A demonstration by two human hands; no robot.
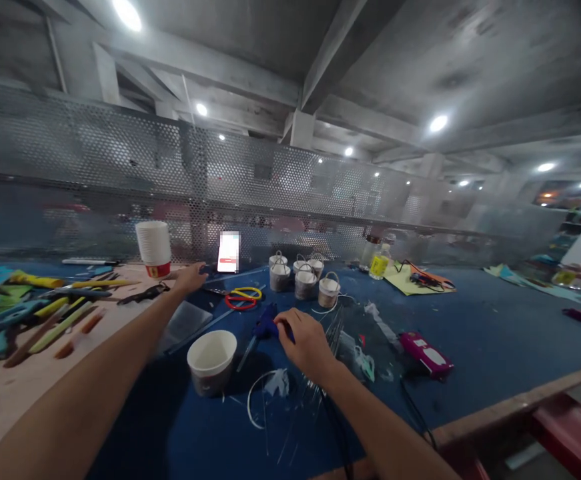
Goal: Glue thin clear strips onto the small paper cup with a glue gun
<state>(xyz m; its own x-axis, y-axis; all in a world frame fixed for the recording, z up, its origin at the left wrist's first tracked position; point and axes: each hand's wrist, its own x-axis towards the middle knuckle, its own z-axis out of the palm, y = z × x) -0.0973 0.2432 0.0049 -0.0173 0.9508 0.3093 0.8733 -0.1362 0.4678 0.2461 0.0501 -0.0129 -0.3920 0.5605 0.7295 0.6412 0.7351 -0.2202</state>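
Note:
My right hand point(304, 339) is closed around the handle of a blue hot glue gun point(266, 321), which lies low over the blue table top. My left hand point(190, 277) is stretched out at the back left, fingers apart and holding nothing, just short of a lit phone point(229, 252) that leans on the mesh screen. In front of the glue gun, to its left, stands an open paper cup point(212, 363) with a grey-brown wrapped lower band. Several small cups with arched handles point(305, 283) are grouped behind the glue gun. Scissors point(243, 298) with red and yellow handles lie between the hands.
A stack of white paper cups point(153, 247) stands back left, near craft knives and pens. Loose white cord point(255, 400), glue strands and scraps litter the middle. A magenta device point(426, 355) lies at right; a yellow-labelled bottle point(380, 262) stands behind. A perforated screen point(280, 187) borders the back.

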